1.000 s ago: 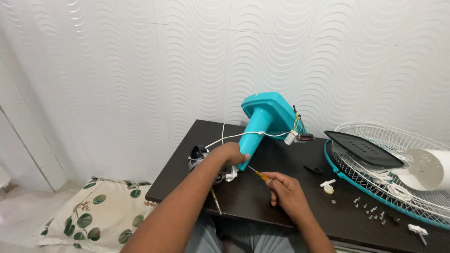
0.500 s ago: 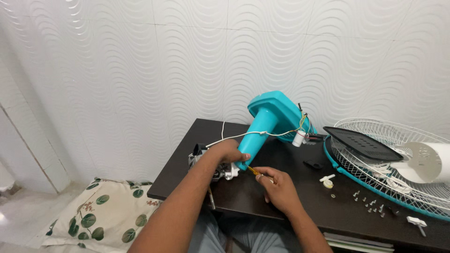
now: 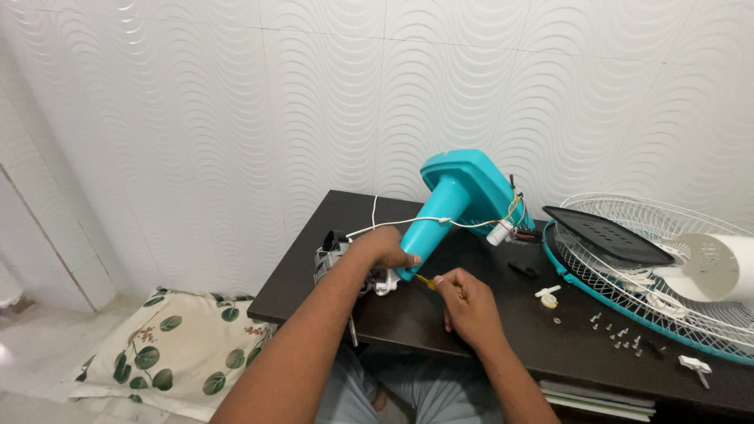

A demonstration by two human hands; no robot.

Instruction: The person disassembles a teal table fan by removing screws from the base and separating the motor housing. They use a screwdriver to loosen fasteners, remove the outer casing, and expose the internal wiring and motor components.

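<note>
Fan stand: a teal plastic fan stand (image 3: 452,208) lies tilted on a dark table (image 3: 440,334), its round column sloping down to the left and its square base raised toward the wall.
Left hand: the left hand (image 3: 385,247) wraps around the lower end of the column, fingers closed on it.
Right hand: the right hand (image 3: 465,305) is closed on a yellow-handled screwdriver (image 3: 426,280), whose tip points at the column's lower end.
Hidden: the screwdriver's tip and the joint it meets are too small to make out; most of its handle is buried in the fist.
Motor: a grey metal motor block (image 3: 334,250) sits just left of the column's end, partly behind the left forearm.
Wires: a thin white cord (image 3: 440,223) crosses the column; yellow and red wires (image 3: 514,208) and a small white cylinder hang at the base.
Grille: a white wire fan grille with a teal rim (image 3: 628,259) lies to the right, cut off by the frame edge.
Panel: a flat black perforated panel (image 3: 605,234) rests on the grille.
White part: a rounded white plastic part (image 3: 715,267) sits on the grille, cut off at the right.
Screws: small metal screws (image 3: 620,334) are scattered on the table near the grille.
Cushion: a cream cushion with green leaf print (image 3: 165,353) lies on the floor at the left.
Wall: white panels with a raised wavy texture (image 3: 236,102).
</note>
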